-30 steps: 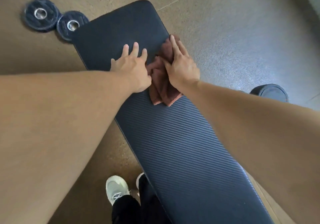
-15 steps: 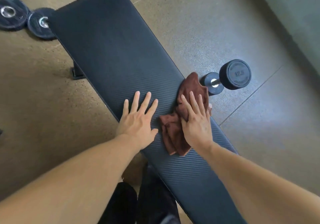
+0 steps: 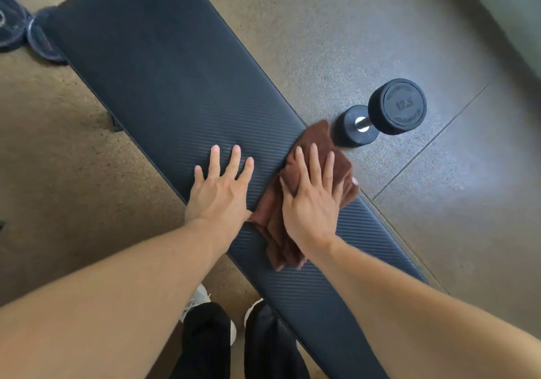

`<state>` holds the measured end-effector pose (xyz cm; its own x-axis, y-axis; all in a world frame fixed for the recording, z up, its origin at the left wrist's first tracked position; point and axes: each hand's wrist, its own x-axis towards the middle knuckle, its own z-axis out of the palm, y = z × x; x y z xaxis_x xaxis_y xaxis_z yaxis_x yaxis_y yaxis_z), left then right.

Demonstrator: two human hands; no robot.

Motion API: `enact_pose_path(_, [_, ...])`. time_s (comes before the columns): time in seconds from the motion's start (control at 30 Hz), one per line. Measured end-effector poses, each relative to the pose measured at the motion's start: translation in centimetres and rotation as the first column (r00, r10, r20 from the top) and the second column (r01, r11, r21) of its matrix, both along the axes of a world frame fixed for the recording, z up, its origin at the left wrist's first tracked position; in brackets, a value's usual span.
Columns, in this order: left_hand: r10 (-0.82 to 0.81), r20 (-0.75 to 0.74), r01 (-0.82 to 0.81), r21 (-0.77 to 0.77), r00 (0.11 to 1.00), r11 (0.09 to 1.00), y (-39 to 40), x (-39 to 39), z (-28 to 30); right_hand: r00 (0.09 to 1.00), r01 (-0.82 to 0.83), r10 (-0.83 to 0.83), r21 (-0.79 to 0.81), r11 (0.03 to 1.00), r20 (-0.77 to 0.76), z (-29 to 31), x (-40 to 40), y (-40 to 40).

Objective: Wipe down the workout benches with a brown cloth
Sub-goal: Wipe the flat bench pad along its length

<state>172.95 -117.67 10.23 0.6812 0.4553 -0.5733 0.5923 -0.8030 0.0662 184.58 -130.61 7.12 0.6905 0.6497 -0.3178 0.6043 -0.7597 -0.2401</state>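
Observation:
A long black ribbed workout bench (image 3: 164, 65) runs diagonally from the upper left to the lower right. A crumpled brown cloth (image 3: 272, 220) lies across the bench's right edge near the middle. My right hand (image 3: 313, 200) presses flat on the cloth, fingers spread, with the thumb over its left fold. My left hand (image 3: 222, 188) rests flat on the bare pad just left of the cloth, fingers apart, holding nothing.
A black 12.5 dumbbell (image 3: 389, 112) lies on the floor close to the bench's right edge, just beyond the cloth. Two black weight plates (image 3: 17, 30) lie on the floor at the far left end. My shoes and dark trousers (image 3: 210, 337) stand below the bench.
Both hands and the cloth have slid down the bench from its far end toward me. The view shifted, bringing the dumbbell into sight; the right hand now lies flatter over the cloth.

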Motion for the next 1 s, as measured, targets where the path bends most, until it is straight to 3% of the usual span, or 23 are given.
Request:
enact_pose_path(0.13, [0.048,0.04,-0.046,-0.044,0.998,0.998,0.2,-0.3,-0.3,0.974,-0.225,0.226,0.057,0.973,-0.02,-0.4,4.0,9.2])
enact_pose_path(0.23, [0.063,0.007,-0.063,-0.055,0.998,0.997,0.1,0.2,-0.2,0.869,-0.493,0.49,0.044,0.869,0.065,-0.8,6.1,13.4])
enact_pose_path(0.43, [0.081,-0.036,-0.083,-0.057,0.996,0.995,0.0,0.7,0.6,0.786,-0.618,0.612,0.129,0.775,0.091,-1.1,6.9,8.3])
enact_pose_path(0.5, [0.072,-0.101,-0.077,-0.04,0.992,0.996,-0.2,1.4,0.9,0.811,-0.584,0.577,0.14,0.799,0.093,-1.2,7.0,4.4])
enact_pose_path(0.6, [0.073,-0.196,-0.078,-0.016,0.978,0.997,-1.0,3.1,1.1,0.913,-0.408,0.406,0.083,0.909,0.044,-0.6,6.1,-2.4])
enact_pose_path(0.73, [0.079,-0.209,-0.075,0.03,0.975,0.997,-1.6,3.7,1.0,0.968,-0.251,0.249,-0.041,0.967,-0.037,0.5,4.4,-7.7])
enact_pose_path(0.83, [0.07,-0.18,-0.07,0.008,0.981,0.998,-1.4,3.0,1.1,0.977,-0.201,0.194,-0.08,0.976,-0.087,1.0,4.6,-6.8])
enact_pose_path(1.0, [0.004,-0.293,0.006,0.036,0.956,0.999,-0.9,4.1,1.1,0.964,-0.206,0.204,0.004,0.978,-0.167,0.9,7.2,2.3])
